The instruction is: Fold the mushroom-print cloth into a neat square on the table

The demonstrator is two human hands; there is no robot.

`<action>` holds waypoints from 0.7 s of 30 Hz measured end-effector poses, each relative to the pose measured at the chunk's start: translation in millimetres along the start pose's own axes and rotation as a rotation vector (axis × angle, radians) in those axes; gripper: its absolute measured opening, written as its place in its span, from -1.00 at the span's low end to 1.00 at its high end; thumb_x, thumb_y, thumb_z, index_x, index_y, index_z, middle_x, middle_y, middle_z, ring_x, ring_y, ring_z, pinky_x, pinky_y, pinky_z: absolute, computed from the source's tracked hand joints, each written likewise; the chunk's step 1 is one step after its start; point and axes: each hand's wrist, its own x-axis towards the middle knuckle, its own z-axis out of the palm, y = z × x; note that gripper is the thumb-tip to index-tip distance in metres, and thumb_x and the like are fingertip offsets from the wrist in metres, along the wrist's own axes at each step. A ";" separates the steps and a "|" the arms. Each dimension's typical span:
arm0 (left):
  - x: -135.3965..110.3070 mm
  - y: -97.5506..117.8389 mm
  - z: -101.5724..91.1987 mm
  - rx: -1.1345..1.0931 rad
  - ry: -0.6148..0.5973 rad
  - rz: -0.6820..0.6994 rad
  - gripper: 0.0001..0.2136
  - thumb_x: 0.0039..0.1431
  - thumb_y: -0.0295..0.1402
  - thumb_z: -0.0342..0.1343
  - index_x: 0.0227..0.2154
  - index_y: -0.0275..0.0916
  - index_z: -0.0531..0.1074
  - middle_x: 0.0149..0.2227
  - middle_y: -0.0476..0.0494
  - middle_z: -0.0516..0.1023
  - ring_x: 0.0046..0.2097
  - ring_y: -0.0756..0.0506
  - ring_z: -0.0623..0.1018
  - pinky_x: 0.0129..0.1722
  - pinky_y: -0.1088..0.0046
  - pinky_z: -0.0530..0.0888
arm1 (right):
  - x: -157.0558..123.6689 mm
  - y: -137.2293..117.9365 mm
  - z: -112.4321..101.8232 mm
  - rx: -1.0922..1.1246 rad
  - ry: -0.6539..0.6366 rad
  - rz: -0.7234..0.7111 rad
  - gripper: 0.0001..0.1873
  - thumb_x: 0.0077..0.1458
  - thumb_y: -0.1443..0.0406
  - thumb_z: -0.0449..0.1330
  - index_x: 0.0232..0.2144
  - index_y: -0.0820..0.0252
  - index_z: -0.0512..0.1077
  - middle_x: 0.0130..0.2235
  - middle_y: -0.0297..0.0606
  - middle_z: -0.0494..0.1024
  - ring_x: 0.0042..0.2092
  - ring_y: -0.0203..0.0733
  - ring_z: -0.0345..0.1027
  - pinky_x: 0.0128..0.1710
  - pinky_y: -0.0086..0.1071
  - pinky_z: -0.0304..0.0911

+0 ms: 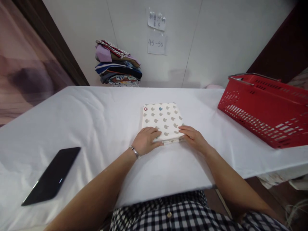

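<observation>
A folded white cloth (162,117) lies on the white-covered table in front of me, printed with small grey shapes and one red and one blue figure along its far part. My left hand (146,139), with a silver bracelet at the wrist, grips the near left corner, fingers on top and thumb along the near edge. At the near right corner my right hand (193,138) pinches the cloth, its fingertips on the top face and its thumb mostly hidden. The layers show along the near edge.
A red plastic basket (260,112) with metal handles stands at the right. On the left lies a flat black tablet-like object (53,176). Beyond the far edge rises a pile of folded clothes (117,65) against the wall, beside paper signs (156,43).
</observation>
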 end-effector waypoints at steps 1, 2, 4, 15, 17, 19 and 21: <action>-0.3 -0.2 0.6 0.005 0.007 -0.005 -0.65 0.11 -0.11 0.06 -0.11 -0.20 0.37 -0.11 -0.17 0.47 -0.06 -0.16 0.43 -0.09 0.22 0.37 | 0.3 -0.1 -0.1 0.029 0.008 0.009 -0.69 0.17 0.28 0.01 -0.05 0.00 0.39 0.03 -0.28 0.41 0.10 -0.13 0.21 0.10 -0.12 0.17; -0.5 -0.4 1.2 0.006 0.019 -0.014 -0.66 0.12 -0.13 0.06 -0.10 -0.21 0.36 -0.11 -0.17 0.47 -0.07 -0.16 0.44 -0.09 0.22 0.37 | 0.6 -0.2 -0.3 0.060 0.017 0.019 -0.69 0.17 0.26 0.03 -0.05 0.00 0.40 0.02 -0.28 0.41 0.09 -0.13 0.22 0.09 -0.12 0.18; -0.7 -1.1 2.0 0.001 0.041 -0.040 -0.73 0.18 -0.21 0.00 -0.12 -0.22 0.36 -0.14 -0.15 0.49 -0.10 -0.13 0.45 -0.11 0.26 0.39 | 1.0 -0.9 -0.5 0.113 0.032 0.032 -0.70 0.16 0.24 0.04 -0.07 0.00 0.41 0.01 -0.28 0.43 0.08 -0.13 0.24 0.08 -0.14 0.19; -1.1 7.6 -2.2 0.072 0.006 -0.041 -0.59 0.08 -0.53 -0.07 0.04 -0.22 0.21 0.07 -0.20 0.34 0.05 -0.14 0.36 0.00 0.24 0.33 | -1.4 -5.3 6.1 -0.084 0.035 -0.003 -0.63 0.10 0.39 0.00 -0.05 0.02 0.37 0.03 -0.27 0.38 0.08 -0.15 0.21 0.07 -0.14 0.20; -0.4 10.7 -4.3 0.091 -0.026 -0.018 -0.62 0.10 -0.46 -0.03 0.02 -0.22 0.23 0.08 -0.21 0.32 0.04 -0.16 0.36 0.01 0.21 0.31 | -1.8 -7.0 5.7 -0.112 0.008 -0.017 -0.61 0.08 0.40 0.01 -0.05 0.02 0.37 0.06 -0.27 0.36 0.10 -0.14 0.19 0.07 -0.15 0.19; 0.0 11.6 -5.0 0.105 -0.047 -0.020 -0.68 0.12 -0.39 0.01 -0.04 -0.22 0.29 0.07 -0.23 0.33 0.02 -0.18 0.37 -0.01 0.19 0.32 | -1.7 -9.0 5.2 -0.135 -0.019 -0.032 -0.59 0.05 0.39 0.05 -0.03 0.01 0.35 0.07 -0.27 0.33 0.11 -0.13 0.17 0.08 -0.14 0.19; 0.0 10.5 -4.8 0.106 -0.054 -0.031 -0.75 0.12 -0.35 0.03 -0.11 -0.21 0.34 0.02 -0.22 0.37 0.00 -0.18 0.39 -0.02 0.19 0.32 | -1.0 -11.2 5.3 -0.166 -0.028 -0.037 -0.58 0.04 0.37 0.07 -0.02 0.01 0.34 0.08 -0.27 0.33 0.11 -0.11 0.18 0.07 -0.14 0.20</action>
